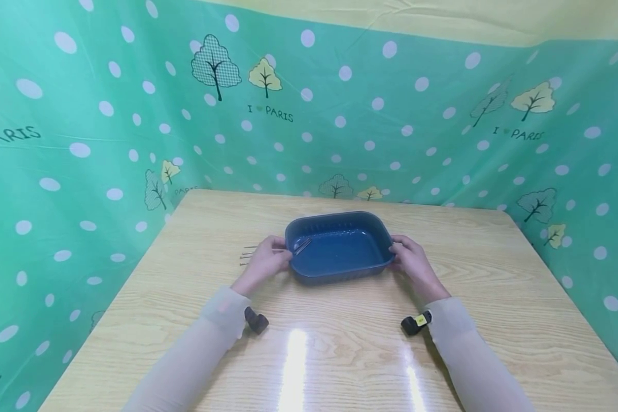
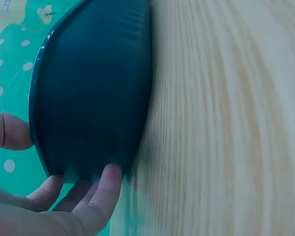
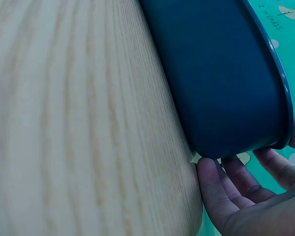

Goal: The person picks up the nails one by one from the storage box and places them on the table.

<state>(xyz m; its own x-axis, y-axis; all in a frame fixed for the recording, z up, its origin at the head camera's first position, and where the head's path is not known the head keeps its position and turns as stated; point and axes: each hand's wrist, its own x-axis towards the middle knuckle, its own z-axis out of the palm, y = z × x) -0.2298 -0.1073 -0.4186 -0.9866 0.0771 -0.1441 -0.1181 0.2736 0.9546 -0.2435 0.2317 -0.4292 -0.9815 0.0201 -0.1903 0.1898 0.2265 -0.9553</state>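
A dark blue rectangular plastic bin (image 1: 335,274) is held between both hands in the middle of the table. My left hand (image 1: 269,258) grips its left end, thumb at the rim and fingers below against the outer wall, as the left wrist view shows. At the opposite end my right hand (image 1: 412,260) holds it the same way, its fingers (image 3: 214,184) under the rim. A few thin metal nails (image 1: 302,246) lie inside near the left wall. Whether the bin touches the table or hangs just above it, I cannot tell.
Several thin nails (image 1: 247,256) lie side by side on the wooden table (image 1: 355,355), just left of the left hand and partly hidden by it. A green dotted curtain (image 1: 340,114) hangs behind the table and along both sides.
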